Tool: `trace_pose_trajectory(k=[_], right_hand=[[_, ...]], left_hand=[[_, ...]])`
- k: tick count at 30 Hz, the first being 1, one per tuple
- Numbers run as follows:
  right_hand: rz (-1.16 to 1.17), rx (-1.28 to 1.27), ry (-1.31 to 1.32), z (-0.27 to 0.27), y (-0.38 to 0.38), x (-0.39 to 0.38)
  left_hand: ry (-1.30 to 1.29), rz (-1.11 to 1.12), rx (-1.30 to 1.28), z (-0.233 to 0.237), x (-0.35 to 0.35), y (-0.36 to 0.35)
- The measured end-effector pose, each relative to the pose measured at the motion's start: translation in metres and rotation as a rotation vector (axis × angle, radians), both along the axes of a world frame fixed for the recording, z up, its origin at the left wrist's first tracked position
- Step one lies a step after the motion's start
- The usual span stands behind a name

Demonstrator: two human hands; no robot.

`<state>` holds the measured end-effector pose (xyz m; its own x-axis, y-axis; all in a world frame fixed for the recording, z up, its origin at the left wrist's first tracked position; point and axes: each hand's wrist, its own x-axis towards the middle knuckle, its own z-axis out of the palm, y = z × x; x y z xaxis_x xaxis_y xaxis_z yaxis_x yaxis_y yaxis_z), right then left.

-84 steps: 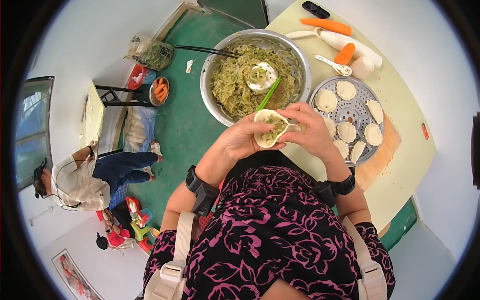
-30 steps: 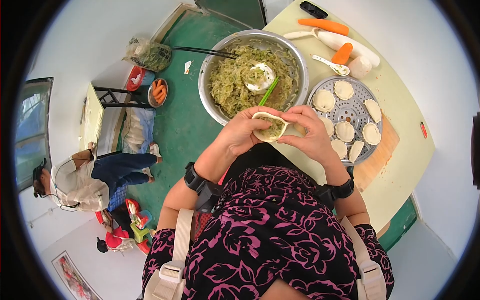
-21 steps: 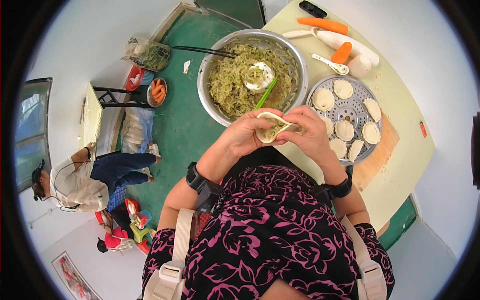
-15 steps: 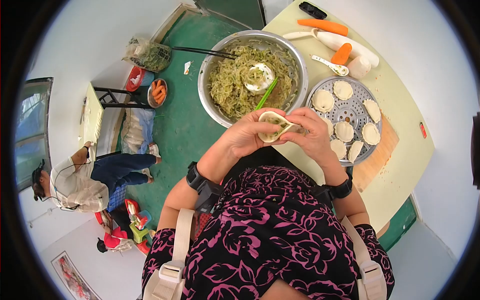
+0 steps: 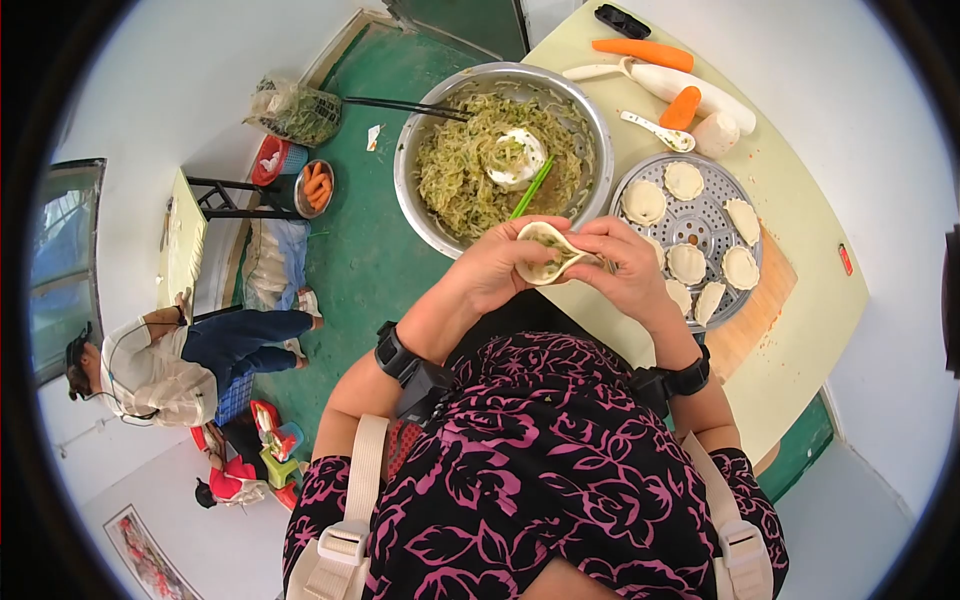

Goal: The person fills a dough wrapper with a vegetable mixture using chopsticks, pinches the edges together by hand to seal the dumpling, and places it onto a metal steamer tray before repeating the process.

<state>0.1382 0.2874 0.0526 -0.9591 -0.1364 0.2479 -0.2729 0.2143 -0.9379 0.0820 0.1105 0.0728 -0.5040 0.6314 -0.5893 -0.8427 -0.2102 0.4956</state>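
Observation:
A round dough wrapper with green shredded filling, a half-folded dumpling (image 5: 541, 268), is held between my two hands above the table's edge. My left hand (image 5: 492, 268) cups it from the left, its thumb against the filling. On the other side, my right hand (image 5: 630, 262) pinches the wrapper's right edge between thumb and fingers. Just beyond them stands a large metal bowl (image 5: 404, 190) of shredded filling (image 5: 450, 165), with a small white bowl (image 5: 515, 175) and green-handled utensil in it. Several shaped dumplings (image 5: 686, 263) lie on a perforated steamer tray (image 5: 716, 215) to the right.
Black chopsticks (image 5: 400, 104) jut over the bowl's left rim. A white spoon (image 5: 660, 131), carrots (image 5: 645, 53) and a white radish (image 5: 690, 93) lie at the table's far side. A wooden board (image 5: 770, 290) sits under the tray. Two other people (image 5: 160, 365) are at the left.
My fingers have shifted slightly on the wrapper, and its right edge looks a little more gathered. Bowl and tray stay in place; the view has moved only slightly.

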Motion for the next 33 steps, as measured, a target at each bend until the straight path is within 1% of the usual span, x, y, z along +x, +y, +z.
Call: trace_pose_trajectory(k=[4, 5, 8, 13, 17, 19, 22, 25, 28, 29, 31, 33], right_hand=[[-0.035, -0.082, -0.084, -0.002, -0.002, 0.002], [-0.052, -0.060, -0.062, -0.003, -0.002, 0.002], [-0.095, -0.007, -0.010, -0.006, -0.002, 0.001], [-0.144, 0.002, 0.010, -0.005, -0.005, -0.001], [-0.191, -0.095, -0.107, -0.008, -0.008, 0.002], [-0.217, -0.185, -0.210, -0.009, -0.010, 0.004], [-0.146, -0.196, -0.232, -0.007, -0.006, 0.004], [-0.146, -0.160, -0.229, 0.011, -0.005, 0.002], [-0.058, 0.036, -0.077, 0.002, -0.004, 0.000], [-0.047, 0.053, -0.086, 0.002, -0.004, -0.001], [-0.020, 0.086, -0.103, 0.001, -0.003, -0.001], [-0.032, 0.027, -0.166, 0.002, -0.004, 0.000]], left_hand=[[-0.086, -0.028, 0.136, 0.003, -0.006, -0.002], [-0.107, -0.033, 0.157, 0.004, -0.007, -0.003], [-0.008, -0.051, 0.076, -0.001, -0.005, -0.002], [0.040, -0.036, 0.003, -0.003, -0.003, 0.001], [0.131, -0.071, -0.119, -0.003, -0.002, 0.006], [0.096, -0.069, -0.128, -0.002, -0.003, 0.006], [0.045, -0.074, -0.073, 0.001, -0.005, 0.005], [0.010, -0.062, -0.019, 0.000, -0.007, 0.003], [0.035, -0.046, -0.023, 0.001, -0.004, 0.005], [0.053, -0.042, -0.032, 0.002, -0.004, 0.005], [0.012, -0.027, -0.011, 0.000, -0.004, 0.005], [-0.020, -0.031, 0.015, 0.000, -0.005, 0.004]])
